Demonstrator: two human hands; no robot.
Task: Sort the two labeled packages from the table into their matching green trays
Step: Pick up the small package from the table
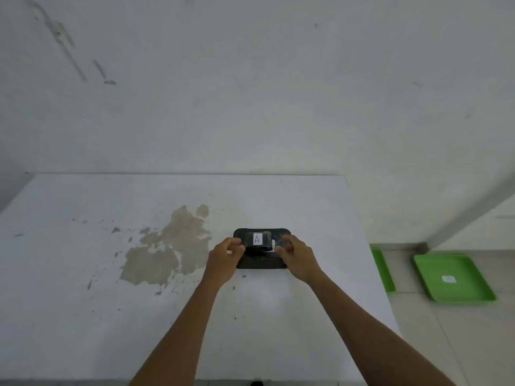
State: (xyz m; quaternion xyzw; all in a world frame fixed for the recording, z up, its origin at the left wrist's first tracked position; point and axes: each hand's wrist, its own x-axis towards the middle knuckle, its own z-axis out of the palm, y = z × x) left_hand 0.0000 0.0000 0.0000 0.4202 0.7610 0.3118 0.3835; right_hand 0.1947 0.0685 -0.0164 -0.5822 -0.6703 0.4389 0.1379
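Observation:
A small black package (pixel 257 240) with a white label reading "A" lies on top of a larger flat black package (pixel 260 263) on the white table (pixel 83 274). My left hand (pixel 224 256) grips the small package's left end. My right hand (pixel 296 254) holds its right end. A bit of white, maybe the lower package's label, shows beside my right fingers. Two green trays lie on the floor to the right: one (pixel 452 277) with a white label I cannot read, the other (pixel 383 270) mostly hidden behind the table's edge.
The table has a large brownish worn patch (pixel 167 246) left of the packages and stands against a pale wall (pixel 250 93). Its right edge runs close to the nearer tray. Tiled floor (pixel 446 344) lies to the right.

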